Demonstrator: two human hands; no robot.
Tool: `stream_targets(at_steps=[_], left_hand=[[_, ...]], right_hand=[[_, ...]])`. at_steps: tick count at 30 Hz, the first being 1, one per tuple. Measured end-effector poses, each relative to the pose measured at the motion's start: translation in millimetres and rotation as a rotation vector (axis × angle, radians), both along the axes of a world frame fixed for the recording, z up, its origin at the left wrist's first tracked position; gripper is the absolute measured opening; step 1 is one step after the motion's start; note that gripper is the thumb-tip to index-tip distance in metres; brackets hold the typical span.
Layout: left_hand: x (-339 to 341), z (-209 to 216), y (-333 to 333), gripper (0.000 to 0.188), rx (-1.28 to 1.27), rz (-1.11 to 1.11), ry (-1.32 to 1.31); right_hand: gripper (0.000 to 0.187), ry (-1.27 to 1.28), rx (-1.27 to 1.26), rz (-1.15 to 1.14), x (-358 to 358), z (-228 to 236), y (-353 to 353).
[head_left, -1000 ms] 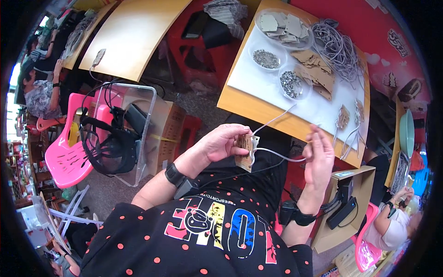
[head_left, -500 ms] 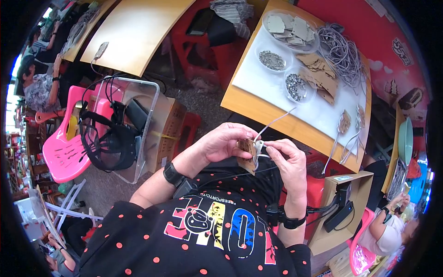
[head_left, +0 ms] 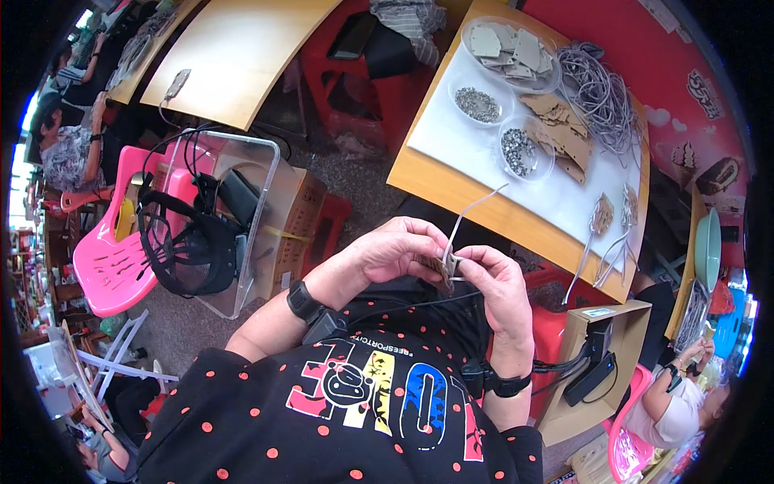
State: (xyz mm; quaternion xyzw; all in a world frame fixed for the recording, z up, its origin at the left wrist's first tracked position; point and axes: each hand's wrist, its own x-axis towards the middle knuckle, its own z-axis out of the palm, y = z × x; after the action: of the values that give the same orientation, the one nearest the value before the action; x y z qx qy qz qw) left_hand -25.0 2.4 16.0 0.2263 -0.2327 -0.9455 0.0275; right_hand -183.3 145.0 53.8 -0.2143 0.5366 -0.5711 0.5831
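Grey cord (head_left: pixel 462 214), one; brown piece (head_left: pixel 439 269), one

The left hand (head_left: pixel 399 252) holds a board (head_left: pixel 438 269), the right hand (head_left: pixel 500 281) is at its edge, and a cord (head_left: pixel 459 219) rises between them. Bowls (head_left: pixel 543 165) stand on a white sheet (head_left: pixel 453 147).

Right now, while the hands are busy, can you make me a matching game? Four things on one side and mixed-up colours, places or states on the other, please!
Things:
1. Small brown piece
2. Big tangle of cord
3. Chair on the left
4. Round basin at the far right

Matches:
A. Grey and heaped in loops
B. Pale green
C. Held in the left hand
D. Bright pink

Right pairs: 1-C, 2-A, 3-D, 4-B
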Motion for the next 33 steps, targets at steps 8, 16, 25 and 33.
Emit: stream_targets(at_steps=[8, 16, 25, 33], left_hand=[[-3, -2, 2, 0.012, -0.003, -0.034, -0.051], [-1, -1, 5, 0.011, -0.008, -0.018, -0.036], [-1, -2, 6, 0.008, -0.058, -0.004, -0.063], [0, -2, 9, 0.007, -0.024, 0.024, -0.074]], right_hand=[[0.014, 0.197, 0.025, 0.036, -2, -1, 2], [0.016, -0.139, 0.014, 0.032, 0, -16, 6], [0.015, -0.071, 0.030, -0.046, 6, -22, 6], [0.015, 0.072, 0.011, -0.112, 15, -18, 6]])
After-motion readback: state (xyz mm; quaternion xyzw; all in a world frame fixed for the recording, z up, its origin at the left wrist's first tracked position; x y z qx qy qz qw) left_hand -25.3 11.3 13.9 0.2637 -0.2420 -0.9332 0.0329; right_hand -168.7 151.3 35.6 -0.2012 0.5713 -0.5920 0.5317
